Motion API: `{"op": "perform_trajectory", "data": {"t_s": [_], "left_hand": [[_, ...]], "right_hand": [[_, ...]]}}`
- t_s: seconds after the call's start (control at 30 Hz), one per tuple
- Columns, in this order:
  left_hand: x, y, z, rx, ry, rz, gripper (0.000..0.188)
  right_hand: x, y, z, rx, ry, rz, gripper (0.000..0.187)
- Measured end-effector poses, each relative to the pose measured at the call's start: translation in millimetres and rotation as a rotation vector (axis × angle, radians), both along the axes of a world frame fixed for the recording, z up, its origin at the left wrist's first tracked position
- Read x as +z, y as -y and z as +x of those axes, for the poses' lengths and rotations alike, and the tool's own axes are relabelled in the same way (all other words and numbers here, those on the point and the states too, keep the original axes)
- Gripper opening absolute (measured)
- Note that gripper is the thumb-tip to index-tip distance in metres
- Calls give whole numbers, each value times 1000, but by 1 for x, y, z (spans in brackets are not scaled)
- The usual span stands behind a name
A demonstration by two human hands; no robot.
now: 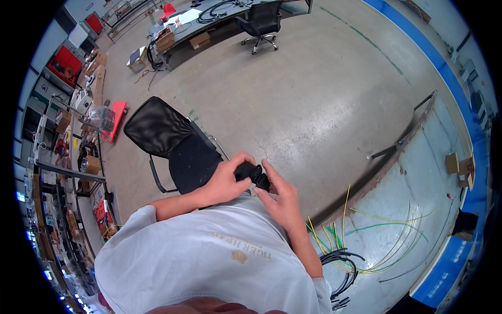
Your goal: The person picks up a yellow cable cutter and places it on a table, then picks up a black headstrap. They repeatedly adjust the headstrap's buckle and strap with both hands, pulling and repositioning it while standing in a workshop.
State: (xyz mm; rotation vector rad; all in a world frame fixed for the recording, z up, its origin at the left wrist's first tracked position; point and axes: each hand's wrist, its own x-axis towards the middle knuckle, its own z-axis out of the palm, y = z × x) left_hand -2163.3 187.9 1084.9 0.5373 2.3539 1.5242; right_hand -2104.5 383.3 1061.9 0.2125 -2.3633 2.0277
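Note:
In front of my body I hold a small black part (260,177) with a rounded, stepped outline; its exact kind I cannot make out. My left hand (226,179) is closed around its left end, thumb and forefinger gripping it. The thumb and fingers of my right hand (282,201) press on its right end from the other side. Part of the piece is hidden behind my fingers. Just beyond my left hand stands a black mesh-backed chair (192,164).
To my right is a metal-topped table (439,157) with yellow and green wires (384,225), black cables (342,277) and small cardboard boxes (460,167). Cluttered shelving (70,175) and a red platform cart (117,119) stand left. A workbench (191,29) and office chair (261,23) are farther off.

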Motion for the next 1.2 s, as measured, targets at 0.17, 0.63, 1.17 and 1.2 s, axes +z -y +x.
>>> {"op": "perform_trajectory", "data": {"t_s": [0.17, 0.63, 1.17, 1.2], "left_hand": [[3, -2, -6, -135, -36, -62, 42], [29, 11, -17, -233, 308, 87, 73], [6, 22, -21, -288, -549, -150, 25], [5, 23, -22, -311, -590, -170, 21]], "right_hand": [[-12, -7, 1, 58, 78, -119, 68], [-9, -21, -10, 211, 446, -448, 29], [-21, -42, -12, 245, 605, -638, 38], [-19, -43, -12, 251, 615, -626, 38]]}}
